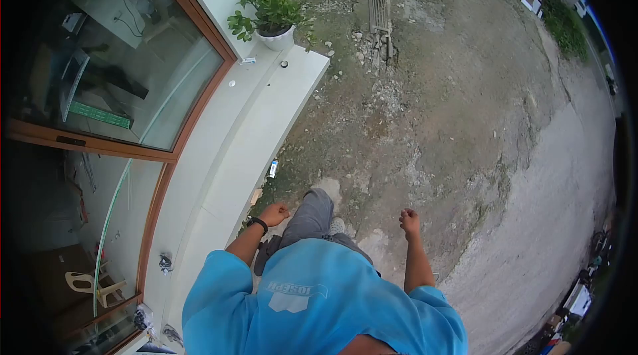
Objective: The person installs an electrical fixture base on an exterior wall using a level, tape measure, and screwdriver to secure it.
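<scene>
My left hand [274,214], with a dark band on its wrist, hangs beside my raised grey-trousered leg [311,215]. Its fingers are curled together, and I see nothing in them. Out to the right, above bare ground, my right hand [409,221] is loosely curled, with no object showing in it. Neither hand touches anything I can make out. A white ledge [266,122] runs along the building to the left of my left hand. A small blue-and-white packet [273,169] lies by the ledge's edge, above my left hand in the view.
A potted plant [276,16] stands on the ledge's far end. Brown-framed glass [174,149] lines the left side, with a plastic chair [93,285] behind it. Ahead, a metal grate [379,0] and rubble [375,56] lie on rough ground. Pale paving [558,176] stretches along the right.
</scene>
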A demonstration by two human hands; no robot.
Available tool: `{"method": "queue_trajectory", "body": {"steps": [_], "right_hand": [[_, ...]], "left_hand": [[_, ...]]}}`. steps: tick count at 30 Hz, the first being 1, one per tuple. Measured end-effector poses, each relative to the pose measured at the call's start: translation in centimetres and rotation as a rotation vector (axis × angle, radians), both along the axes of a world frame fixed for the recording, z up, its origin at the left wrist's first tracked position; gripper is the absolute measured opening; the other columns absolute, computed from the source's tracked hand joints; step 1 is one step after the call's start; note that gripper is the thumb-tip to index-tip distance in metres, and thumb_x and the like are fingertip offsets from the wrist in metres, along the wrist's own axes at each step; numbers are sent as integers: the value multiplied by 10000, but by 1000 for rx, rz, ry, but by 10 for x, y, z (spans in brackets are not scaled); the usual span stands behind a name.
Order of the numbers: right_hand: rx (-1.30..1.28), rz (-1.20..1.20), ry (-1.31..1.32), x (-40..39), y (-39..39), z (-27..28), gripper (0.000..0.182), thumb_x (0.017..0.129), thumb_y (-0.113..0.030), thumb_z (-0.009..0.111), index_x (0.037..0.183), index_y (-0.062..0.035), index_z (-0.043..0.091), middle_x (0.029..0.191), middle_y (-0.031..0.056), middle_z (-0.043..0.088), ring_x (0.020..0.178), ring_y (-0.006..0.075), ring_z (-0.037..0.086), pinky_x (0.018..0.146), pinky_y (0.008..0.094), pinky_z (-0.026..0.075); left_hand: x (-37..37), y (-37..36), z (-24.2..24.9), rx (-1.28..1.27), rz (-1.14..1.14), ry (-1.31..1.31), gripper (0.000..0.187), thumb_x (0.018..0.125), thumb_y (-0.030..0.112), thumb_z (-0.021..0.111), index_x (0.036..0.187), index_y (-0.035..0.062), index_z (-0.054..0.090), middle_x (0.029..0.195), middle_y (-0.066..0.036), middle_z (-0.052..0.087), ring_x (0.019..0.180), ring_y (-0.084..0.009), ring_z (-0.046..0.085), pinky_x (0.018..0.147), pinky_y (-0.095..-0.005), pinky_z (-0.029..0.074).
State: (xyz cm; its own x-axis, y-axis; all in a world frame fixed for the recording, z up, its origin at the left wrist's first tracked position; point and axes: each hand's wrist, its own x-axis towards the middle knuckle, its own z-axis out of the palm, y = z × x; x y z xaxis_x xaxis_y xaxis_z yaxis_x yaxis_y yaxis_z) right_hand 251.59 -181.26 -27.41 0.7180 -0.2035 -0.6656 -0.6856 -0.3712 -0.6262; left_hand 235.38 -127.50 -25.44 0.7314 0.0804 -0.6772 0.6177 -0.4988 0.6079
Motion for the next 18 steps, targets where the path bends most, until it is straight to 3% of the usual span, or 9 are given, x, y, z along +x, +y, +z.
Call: {"method": "queue_trajectory", "body": {"steps": [3,5,6,7,10,11,15,16,18], "right_hand": [[31,109,-231,223,48,23,369,965,-265,633,1253,-38,597,1012,49,675,885,162,655,689,312,513],[52,135,-339,337,92,43,376,972,-262,628,1274,-41,594,1037,51,679,911,161,654,718,314,515],[51,121,-305,375,117,50,380,974,-261,623,1279,-38,592,1043,52,680,911,165,655,725,319,517],[51,104,-279,401,133,49,383,976,-260,619,1285,-35,589,1049,54,680,911,169,656,732,324,519],[105,172,-150,473,166,48,415,962,-268,636,1294,-25,583,1057,67,682,903,171,654,722,326,524],[-1,330,-53,487,164,33,433,951,-275,651,1297,-25,580,1040,73,688,873,172,655,706,322,528],[-209,726,287,532,166,8,299,866,-239,689,1103,-62,736,1016,166,748,967,254,716,843,370,558],[-257,879,57,540,148,-25,302,848,-215,667,1107,-77,740,1055,172,747,1018,292,719,861,384,561],[-243,747,265,599,172,-27,300,846,-222,670,1094,-67,738,1049,173,747,1009,289,722,850,390,564]], "left_hand": [[56,38,-16,98,177,115,368,843,356,730,1046,49,731,1065,-166,728,1018,-301,693,897,-401,534],[87,83,-73,-6,32,252,410,829,380,667,1090,71,739,1104,-195,715,1059,-331,681,909,-439,530],[108,96,-118,416,-551,192,393,777,367,725,1087,126,750,1024,-133,752,937,-285,696,865,-382,533],[132,109,-138,331,-207,271,365,754,328,732,1077,160,756,1025,-156,746,916,-324,702,847,-403,543],[271,141,-127,409,-467,426,296,780,324,691,1005,143,758,1039,-173,739,954,-328,703,862,-416,550],[355,167,-127,327,-574,427,286,794,326,673,982,127,757,1040,-172,738,974,-325,700,874,-413,550],[666,188,-25,53,54,-95,380,851,408,709,1010,65,741,1027,-171,739,991,-304,702,880,-394,541],[741,195,-15,-11,92,-191,387,862,390,708,1066,60,710,1057,-153,736,977,-287,705,885,-385,538],[881,214,-6,-76,49,-368,403,879,365,713,1120,45,674,1026,-144,732,966,-274,705,867,-379,543]]}}
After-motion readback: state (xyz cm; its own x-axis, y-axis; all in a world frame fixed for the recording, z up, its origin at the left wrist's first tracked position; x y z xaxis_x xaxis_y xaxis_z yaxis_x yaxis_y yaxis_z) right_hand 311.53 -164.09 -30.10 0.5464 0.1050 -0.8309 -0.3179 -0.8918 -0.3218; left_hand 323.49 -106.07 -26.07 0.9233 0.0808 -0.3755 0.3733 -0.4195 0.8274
